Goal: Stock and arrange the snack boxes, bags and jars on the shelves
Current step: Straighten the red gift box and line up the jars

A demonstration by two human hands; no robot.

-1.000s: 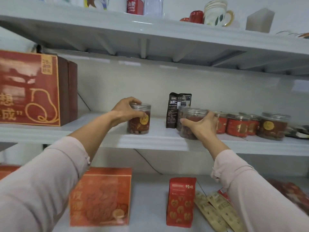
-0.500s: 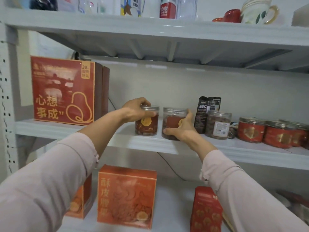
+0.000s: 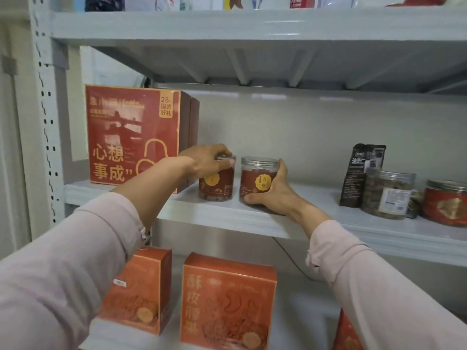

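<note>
Nearest the camera, two pale pink sleeves, the left sleeve (image 3: 63, 274) and the right sleeve (image 3: 379, 286), are reaching forward and up toward the shelves. Below them, on the lower shelf (image 3: 303, 311), two orange boxes are standing upright side by side, the left orange box (image 3: 141, 294) partly hidden by the left arm and the middle orange box (image 3: 227, 301) facing forward. The corner of a red bag (image 3: 347, 334) is showing at the bottom edge to their right.

Further in, both hands are working on the middle shelf (image 3: 227, 218). The left hand (image 3: 204, 162) is gripping the left jar (image 3: 217, 185) from above, fingers curled over its lid. The right hand (image 3: 275, 195) is wrapping round the side of the right jar (image 3: 255, 178), thumb low across the front and fingers running up to the lid. Both jars are standing upright near the shelf's front edge, with a narrow gap between them.

Just left of the left jar, a big red box (image 3: 131, 137) is standing by the shelf post (image 3: 43, 109); the arm is hiding whether jar and box are touching. Well apart to the right, a black bag (image 3: 361, 170) is leaning upright behind a clear jar (image 3: 388, 195), with a red-labelled jar (image 3: 447, 205) beside it.

Farthest up, the top shelf (image 3: 252, 24) is carrying items cut off by the frame.
</note>
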